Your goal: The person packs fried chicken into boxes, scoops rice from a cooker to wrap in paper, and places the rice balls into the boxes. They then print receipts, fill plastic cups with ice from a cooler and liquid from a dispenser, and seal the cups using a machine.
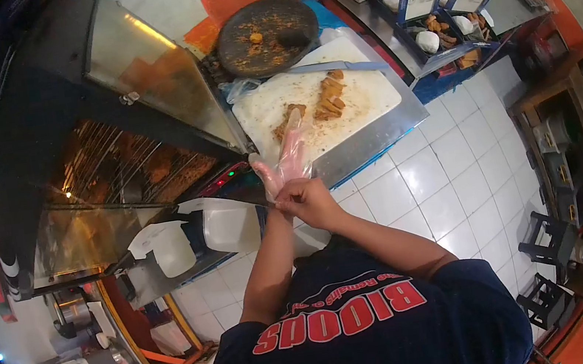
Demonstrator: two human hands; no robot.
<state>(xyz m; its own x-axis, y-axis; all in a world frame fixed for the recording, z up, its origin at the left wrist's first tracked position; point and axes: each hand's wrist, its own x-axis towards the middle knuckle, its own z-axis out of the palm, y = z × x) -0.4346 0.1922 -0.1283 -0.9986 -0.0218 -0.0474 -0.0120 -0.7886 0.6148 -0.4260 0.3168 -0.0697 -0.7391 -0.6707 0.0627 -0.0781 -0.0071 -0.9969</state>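
Observation:
My left hand (287, 159) is in a clear plastic glove, fingers stretched out and thumb apart, over the near edge of a white cutting board (369, 96). Its fingertips overlap a piece of browned fried meat (290, 119) in this view. My bare right hand (307, 201) pinches the cuff of the plastic glove at the left wrist. Several cut strips of fried meat (329, 97) lie farther right on the board. A long-bladed knife (342, 66) rests across the board's far side.
A dark round stone mortar (267, 36) stands behind the board. On the left, a glass-doored warming cabinet (132, 160) holds browned food on racks. White open food boxes (230, 225) sit below it. Filled meal boxes (434, 31) stand on the back right counter, and black stools (547, 239) on the floor.

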